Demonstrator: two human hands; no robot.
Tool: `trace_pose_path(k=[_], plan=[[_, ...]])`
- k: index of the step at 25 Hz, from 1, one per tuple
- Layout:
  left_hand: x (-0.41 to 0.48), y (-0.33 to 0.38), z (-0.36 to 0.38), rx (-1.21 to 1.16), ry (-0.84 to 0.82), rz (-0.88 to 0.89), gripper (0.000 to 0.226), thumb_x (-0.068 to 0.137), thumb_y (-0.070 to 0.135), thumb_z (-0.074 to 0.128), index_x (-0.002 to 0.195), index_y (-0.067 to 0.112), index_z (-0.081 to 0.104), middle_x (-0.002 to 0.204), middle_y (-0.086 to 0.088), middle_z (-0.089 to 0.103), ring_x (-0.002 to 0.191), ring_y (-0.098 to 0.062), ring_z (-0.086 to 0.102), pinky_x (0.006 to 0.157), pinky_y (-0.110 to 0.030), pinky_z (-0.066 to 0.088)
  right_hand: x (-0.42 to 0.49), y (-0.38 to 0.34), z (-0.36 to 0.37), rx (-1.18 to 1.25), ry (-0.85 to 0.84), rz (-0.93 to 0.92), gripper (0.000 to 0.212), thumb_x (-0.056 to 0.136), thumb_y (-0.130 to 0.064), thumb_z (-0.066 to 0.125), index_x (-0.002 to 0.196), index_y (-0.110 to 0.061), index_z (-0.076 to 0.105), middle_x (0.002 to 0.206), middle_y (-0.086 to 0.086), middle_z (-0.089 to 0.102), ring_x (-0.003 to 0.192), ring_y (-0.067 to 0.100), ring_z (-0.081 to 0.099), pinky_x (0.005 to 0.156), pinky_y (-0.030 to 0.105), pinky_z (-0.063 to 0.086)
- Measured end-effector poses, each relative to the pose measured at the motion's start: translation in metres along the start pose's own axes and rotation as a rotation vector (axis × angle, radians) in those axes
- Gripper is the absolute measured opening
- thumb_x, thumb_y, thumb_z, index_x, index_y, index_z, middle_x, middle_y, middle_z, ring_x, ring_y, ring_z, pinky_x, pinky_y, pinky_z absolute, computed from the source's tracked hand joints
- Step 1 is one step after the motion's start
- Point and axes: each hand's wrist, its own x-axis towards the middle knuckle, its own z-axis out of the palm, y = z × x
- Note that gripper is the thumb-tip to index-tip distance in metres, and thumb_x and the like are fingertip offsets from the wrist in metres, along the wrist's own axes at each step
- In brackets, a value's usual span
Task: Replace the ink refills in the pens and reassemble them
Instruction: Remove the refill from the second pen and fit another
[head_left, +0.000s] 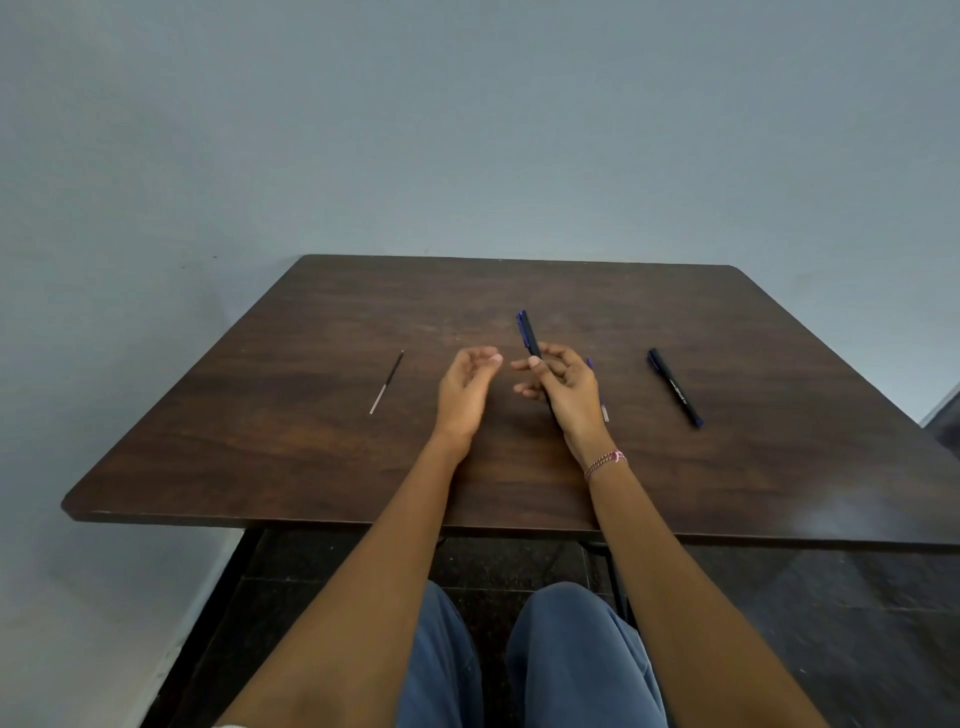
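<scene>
Black pen (529, 335), blue-tipped, is gripped in the right hand (563, 387) above the desk (260, 441). Left hand (465, 387) is relaxed, holding nothing. One refill (387, 382) lies at left; a second refill (604, 408) lies just beside the right hand, a second pen (675, 387) further right.

dark wooden table (311, 467), grey wall (467, 130)

A thin beaded bracelet (605, 464), pink and reddish, circled the wrist just below the right hand (563, 384). Both forearms (395, 571) were bare. Blue-grey trousers (571, 660) filled the bottom centre of the frame.
</scene>
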Motion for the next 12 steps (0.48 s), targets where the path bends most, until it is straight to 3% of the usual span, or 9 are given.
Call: trace_pose_path(k=[2,4,7,9,12], plan=[[0.0016,0.0031,-0.0018,-0.122,-0.026,-0.065,0.023,0.096,0.010,0.051,0.116,0.001,0.059,0.112,-0.014,0.064,0.105,-0.019,0.060,0.096,-0.033,0.045,-0.0062,-0.0015,0.0012,-0.037,-0.105,0.029,0.016,0.097,-0.015,0.052,0.112,-0.010,0.055,0.092,0.011,0.072,0.059,0.014,0.067,0.058,0.021,0.055],[0.0004,0.0049,-0.0018,-0.145,-0.091,-0.050,0.025,0.098,0.008,0.048,0.116,-0.004,0.059,0.103,-0.014,0.066,0.093,-0.018,0.064,0.087,-0.032,0.051,-0.0093,-0.0028,0.0019,-0.096,-0.211,0.046,0.017,0.100,-0.018,0.047,0.112,-0.012,0.056,0.088,0.011,0.072,0.059,0.014,0.066,0.056,0.020,0.054],[-0.0006,0.0044,-0.0026,-0.137,-0.163,-0.032,0.021,0.098,0.010,0.048,0.108,0.001,0.064,0.088,-0.005,0.070,0.072,-0.009,0.068,0.068,-0.023,0.054,-0.0108,-0.0036,0.0036,-0.184,-0.303,0.058,0.022,0.102,-0.023,0.042,0.112,-0.011,0.056,0.079,0.012,0.071,0.060,0.015,0.067,0.059,0.020,0.054],[0.0016,0.0040,-0.0049,-0.117,-0.189,-0.045,0.020,0.098,0.012,0.049,0.106,0.003,0.065,0.085,-0.004,0.071,0.064,-0.008,0.067,0.062,-0.025,0.053,-0.0104,-0.0028,0.0065,-0.309,-0.347,0.054,0.026,0.102,-0.026,0.041,0.119,-0.014,0.056,0.074,0.010,0.071,0.065,0.013,0.068,0.063,0.019,0.053],[0.0053,0.0040,-0.0084,-0.181,-0.190,-0.074,0.017,0.098,0.014,0.050,0.102,0.005,0.064,0.090,-0.006,0.072,0.079,-0.013,0.070,0.066,-0.026,0.055,-0.0075,-0.0028,0.0064,-0.429,-0.408,0.049,0.021,0.100,-0.030,0.043,0.110,-0.021,0.060,0.072,0.004,0.071,0.069,0.007,0.068,0.064,0.016,0.050]])
